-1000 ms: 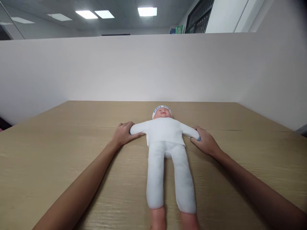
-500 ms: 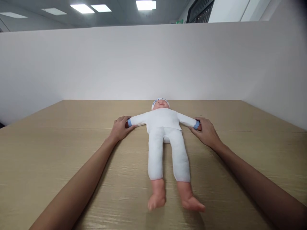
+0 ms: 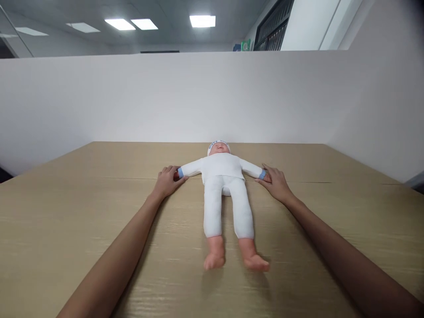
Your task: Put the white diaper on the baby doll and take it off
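Observation:
A baby doll [image 3: 221,165] lies on its back on the tan table, head at the far end and bare feet toward me. It wears a white long-sleeved top with blue cuffs, white trousers and a white cap with blue lettering. Its arms are stretched out to both sides. My left hand [image 3: 166,182] is closed round the doll's hand on the left, just past the blue cuff. On the other side, my right hand [image 3: 275,183] grips the doll's other hand between thumb and fingers. Both doll hands are partly covered by mine.
The wood-patterned table [image 3: 99,207] runs back to a white partition wall [image 3: 205,97]. A seam crosses its surface level with the doll's hands. Another white wall [image 3: 380,115] borders the right side. Ceiling lights [image 3: 202,21] and a dark grille [image 3: 273,24] show above the partition.
The camera view has shifted, so the doll looks slightly smaller and the partition's top edge sits lower. Both hands keep their hold on the doll's hands.

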`<action>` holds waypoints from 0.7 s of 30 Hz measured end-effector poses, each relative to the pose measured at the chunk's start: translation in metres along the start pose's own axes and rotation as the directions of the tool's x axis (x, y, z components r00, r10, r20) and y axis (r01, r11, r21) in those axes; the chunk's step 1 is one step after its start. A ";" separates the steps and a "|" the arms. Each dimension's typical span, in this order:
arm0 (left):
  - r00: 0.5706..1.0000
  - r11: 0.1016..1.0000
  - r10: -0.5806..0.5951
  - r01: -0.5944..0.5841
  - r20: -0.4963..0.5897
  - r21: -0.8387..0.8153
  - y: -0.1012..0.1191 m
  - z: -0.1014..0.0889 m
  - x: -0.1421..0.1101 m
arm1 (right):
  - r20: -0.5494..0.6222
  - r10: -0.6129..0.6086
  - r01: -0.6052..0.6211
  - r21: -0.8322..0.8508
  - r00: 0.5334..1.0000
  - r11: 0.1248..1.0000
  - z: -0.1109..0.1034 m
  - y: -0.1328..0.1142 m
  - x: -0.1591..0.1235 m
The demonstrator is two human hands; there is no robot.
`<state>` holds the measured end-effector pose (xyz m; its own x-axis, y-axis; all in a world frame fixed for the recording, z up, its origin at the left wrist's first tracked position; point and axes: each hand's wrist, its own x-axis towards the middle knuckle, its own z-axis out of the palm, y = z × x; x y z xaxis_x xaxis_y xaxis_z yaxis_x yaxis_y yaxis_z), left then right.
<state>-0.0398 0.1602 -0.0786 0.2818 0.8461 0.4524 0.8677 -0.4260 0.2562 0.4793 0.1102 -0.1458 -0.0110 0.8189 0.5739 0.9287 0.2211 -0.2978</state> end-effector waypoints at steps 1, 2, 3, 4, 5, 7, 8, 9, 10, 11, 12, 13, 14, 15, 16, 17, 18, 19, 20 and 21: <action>1.000 1.000 -0.023 0.023 -0.010 0.012 0.003 0.000 -0.005 | -0.014 0.033 -0.034 -0.016 0.999 0.999 0.002 0.000 -0.003; 0.998 0.998 -0.049 0.049 -0.028 0.025 0.006 0.000 -0.011 | -0.026 0.064 -0.065 -0.033 0.998 0.997 0.003 0.000 -0.007; 0.996 0.996 -0.075 0.076 -0.052 0.035 0.010 0.000 -0.017 | -0.032 0.087 -0.088 -0.047 0.996 0.995 0.004 -0.002 -0.010; 0.992 0.994 -0.099 0.103 -0.079 0.040 0.015 0.000 -0.024 | -0.036 0.100 -0.102 -0.057 0.994 0.993 0.004 -0.003 -0.014; 0.987 0.991 -0.121 0.126 -0.105 0.039 0.020 0.000 -0.031 | -0.040 0.109 -0.111 -0.064 0.993 0.992 0.004 -0.006 -0.018; 0.975 0.986 -0.161 0.166 -0.154 0.016 0.033 -0.001 -0.044 | -0.050 0.129 -0.132 -0.077 0.990 0.988 0.001 -0.012 -0.027; 0.967 0.983 -0.183 0.185 -0.179 -0.007 0.041 -0.003 -0.050 | -0.056 0.144 -0.148 -0.086 0.988 0.985 -0.001 -0.015 -0.031; 0.957 0.978 -0.206 0.203 -0.206 -0.037 0.049 -0.005 -0.055 | -0.061 0.160 -0.166 -0.097 0.985 0.981 -0.004 -0.019 -0.036; 0.945 0.974 -0.228 0.217 -0.233 -0.073 0.060 -0.009 -0.060 | -0.065 0.177 -0.183 -0.108 0.982 0.977 -0.007 -0.023 -0.040; 0.937 0.969 -0.241 0.220 -0.253 -0.111 0.071 -0.014 -0.065 | -0.067 0.193 -0.200 -0.120 0.979 0.973 -0.010 -0.027 -0.044; 0.933 0.966 -0.242 0.207 -0.267 -0.152 0.084 -0.020 -0.069 | -0.064 0.207 -0.213 -0.131 0.976 0.968 -0.014 -0.031 -0.049; 0.935 0.965 -0.225 0.175 -0.275 -0.195 0.099 -0.028 -0.074 | -0.057 0.219 -0.225 -0.142 0.974 0.964 -0.017 -0.035 -0.053; 0.940 0.963 -0.193 0.126 -0.280 -0.240 0.116 -0.037 -0.081 | -0.044 0.228 -0.232 -0.153 0.973 0.961 -0.020 -0.039 -0.056; 0.945 0.954 -0.155 0.068 -0.287 -0.290 0.134 -0.046 -0.090 | -0.029 0.234 -0.236 -0.163 0.972 0.958 -0.023 -0.043 -0.059; 0.948 0.937 -0.117 0.007 -0.296 -0.348 0.153 -0.055 -0.102 | -0.012 0.240 -0.238 -0.174 0.971 0.956 -0.026 -0.047 -0.062; 0.949 0.910 -0.094 -0.042 -0.302 -0.414 0.173 -0.063 -0.118 | 0.005 0.244 -0.239 -0.184 0.970 0.953 -0.028 -0.051 -0.064; 0.952 0.870 -0.103 -0.054 -0.288 -0.490 0.191 -0.068 -0.138 | 0.021 0.249 -0.241 -0.196 0.968 0.951 -0.029 -0.054 -0.065; 0.959 0.827 -0.117 -0.050 -0.259 -0.559 0.208 -0.070 -0.163 | 0.035 0.255 -0.242 -0.209 0.966 0.947 -0.030 -0.056 -0.065; 0.976 0.781 -0.115 -0.028 -0.187 -0.625 0.223 -0.069 -0.190 | 0.049 0.261 -0.244 -0.221 0.964 0.944 -0.030 -0.058 -0.065; 0.993 0.730 -0.098 0.029 -0.063 -0.683 0.235 -0.066 -0.220 | 0.064 0.266 -0.245 -0.234 0.962 0.941 -0.030 -0.059 -0.065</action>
<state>0.0756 -0.1473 -0.0615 0.1690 0.8621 0.4777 0.3615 -0.5052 0.7837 0.4364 0.0283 -0.1430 0.2130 0.8802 0.4240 0.9632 -0.1165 -0.2421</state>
